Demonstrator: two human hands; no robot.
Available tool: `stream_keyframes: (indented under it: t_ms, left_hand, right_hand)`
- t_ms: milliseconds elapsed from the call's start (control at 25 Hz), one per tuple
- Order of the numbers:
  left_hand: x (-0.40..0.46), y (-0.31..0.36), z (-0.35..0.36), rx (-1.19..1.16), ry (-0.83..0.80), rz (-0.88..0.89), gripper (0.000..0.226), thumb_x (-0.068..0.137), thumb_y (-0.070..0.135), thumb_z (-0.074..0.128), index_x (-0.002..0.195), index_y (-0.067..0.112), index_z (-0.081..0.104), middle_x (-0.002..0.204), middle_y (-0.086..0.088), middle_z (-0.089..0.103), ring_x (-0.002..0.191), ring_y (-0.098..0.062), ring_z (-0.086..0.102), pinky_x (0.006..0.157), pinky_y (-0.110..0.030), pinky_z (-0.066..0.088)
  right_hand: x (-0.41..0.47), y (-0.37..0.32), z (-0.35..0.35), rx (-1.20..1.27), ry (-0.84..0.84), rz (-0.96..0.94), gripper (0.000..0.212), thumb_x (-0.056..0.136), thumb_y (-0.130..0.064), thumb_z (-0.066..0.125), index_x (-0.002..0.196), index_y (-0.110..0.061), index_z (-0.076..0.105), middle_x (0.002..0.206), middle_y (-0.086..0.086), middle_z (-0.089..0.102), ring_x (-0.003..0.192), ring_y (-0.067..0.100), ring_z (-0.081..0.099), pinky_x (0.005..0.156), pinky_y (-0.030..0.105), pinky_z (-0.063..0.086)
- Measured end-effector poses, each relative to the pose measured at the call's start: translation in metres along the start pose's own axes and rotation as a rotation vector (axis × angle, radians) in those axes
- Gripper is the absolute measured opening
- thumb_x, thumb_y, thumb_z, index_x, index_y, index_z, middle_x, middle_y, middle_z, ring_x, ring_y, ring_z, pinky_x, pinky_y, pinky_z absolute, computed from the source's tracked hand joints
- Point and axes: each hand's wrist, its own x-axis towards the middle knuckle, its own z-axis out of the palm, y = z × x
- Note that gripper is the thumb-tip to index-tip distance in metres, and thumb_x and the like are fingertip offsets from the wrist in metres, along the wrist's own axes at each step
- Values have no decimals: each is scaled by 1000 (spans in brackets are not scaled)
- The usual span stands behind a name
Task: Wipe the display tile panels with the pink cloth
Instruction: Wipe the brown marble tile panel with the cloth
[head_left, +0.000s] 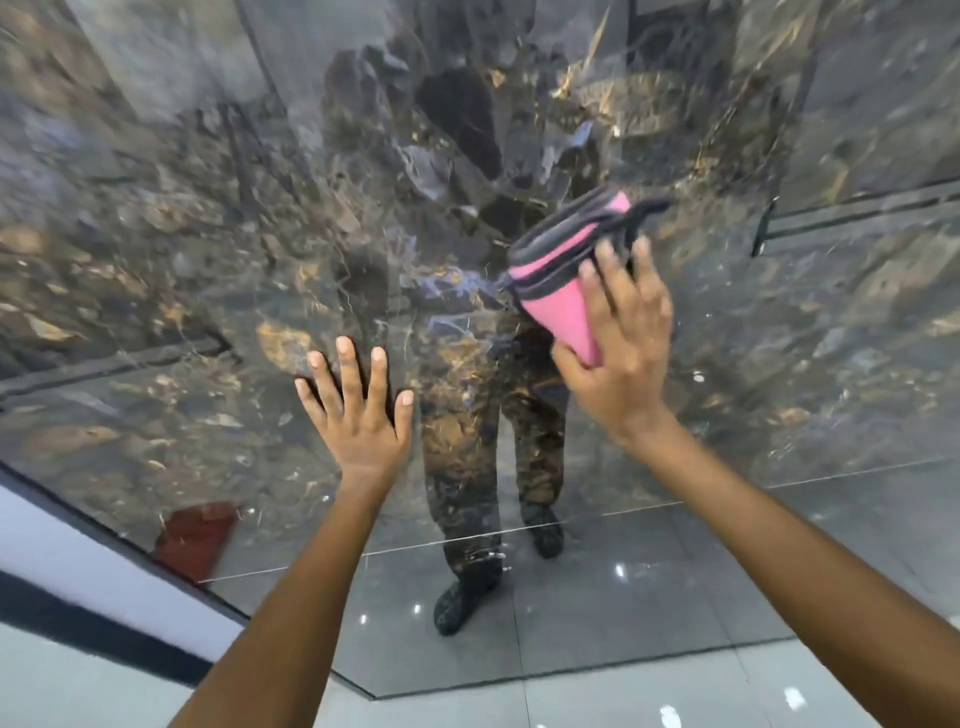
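Observation:
A glossy dark marble display tile panel (208, 270) with gold and blue veins fills the view in front of me and mirrors my legs and shoes. My left hand (358, 410) lies flat against it with straight, spread fingers at centre left. To the right, my right hand (621, 343) presses the folded pink cloth (566, 280) with its dark grey edging onto the panel; my fingers lie over the cloth and my thumb sits under its lower edge. The picture is motion-blurred around the right hand.
The panel's lower edge meets a grey tiled floor (675, 696). A white and dark frame strip (78, 561) runs diagonally at the lower left. A red patch (195, 535) is reflected low on the panel. A dark seam (852, 208) crosses the upper right.

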Motion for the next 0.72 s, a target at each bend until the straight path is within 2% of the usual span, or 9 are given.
stream_keyframes:
  t_ms: [80, 200, 240, 320, 440, 480, 520, 640, 720]
  left_hand:
    - [-1, 0, 0, 10, -6, 7, 58, 105, 47, 22, 157, 27, 8, 165, 1, -2, 152, -25, -3, 121, -48, 3]
    - [-4, 0, 0, 23, 5, 29, 57, 105, 46, 22, 157, 26, 10, 165, 1, -1, 152, -25, -2, 121, -48, 3]
    - [-4, 0, 1, 26, 10, 32, 57, 105, 46, 22, 157, 26, 10, 165, 1, -1, 152, -25, -2, 121, -48, 3]
    - [-2, 0, 1, 12, 20, 30, 57, 105, 45, 22, 157, 26, 10, 165, 2, -1, 152, -24, -3, 122, -47, 2]
    - [-2, 0, 1, -15, 5, 7, 54, 106, 43, 17, 157, 28, 8, 165, 4, -3, 151, -23, -3, 122, -46, 1]
    - [-3, 0, 1, -26, 3, 6, 54, 106, 42, 15, 157, 28, 8, 165, 4, -3, 151, -23, -4, 122, -45, 0]
    - [-4, 0, 1, -30, -1, 7, 53, 106, 41, 14, 157, 29, 7, 165, 5, -3, 151, -23, -4, 122, -45, 0]
    - [-2, -1, 0, -3, -17, 16, 53, 106, 41, 15, 157, 29, 6, 164, 5, -4, 151, -22, -5, 122, -45, 0]
    - [-4, -1, -1, -4, -21, 16, 53, 106, 40, 15, 157, 29, 6, 164, 5, -5, 151, -22, -5, 122, -45, 0]
  right_hand:
    - [-55, -21, 19, -97, -151, -307, 79, 80, -15, 68, 147, -3, 29, 159, 13, 18, 146, 27, 21, 117, 43, 20]
    - [-169, -11, 4, -163, -755, -936, 79, 70, -15, 82, 140, -11, 46, 154, 3, 35, 138, 20, 32, 121, 40, 9]
    - [-177, 1, -4, -136, -812, -988, 79, 65, -16, 87, 136, -14, 53, 150, -3, 42, 137, 17, 33, 121, 40, 7]
    - [-160, 13, -9, -47, -712, -858, 71, 68, -7, 79, 134, -16, 55, 146, -6, 46, 136, 20, 36, 117, 41, 19]
    - [-114, -19, 9, 8, -440, -322, 59, 85, -8, 55, 142, -16, 41, 149, -1, 38, 143, 25, 28, 116, 45, 21]
    - [-115, -38, 20, -7, -390, -246, 62, 87, -9, 54, 146, -17, 36, 152, -1, 35, 146, 25, 23, 117, 45, 17]
    - [-131, -56, 32, -50, -422, -310, 68, 85, -8, 57, 148, -17, 33, 153, -2, 33, 146, 24, 20, 118, 45, 14]
    - [-216, -71, 29, -110, -935, -931, 81, 64, -19, 84, 138, -19, 51, 143, -6, 50, 136, 18, 38, 117, 41, 16]
    - [-244, -36, 7, -56, -1089, -1006, 100, 46, -24, 94, 134, -21, 48, 136, -10, 57, 130, 15, 42, 114, 40, 18]
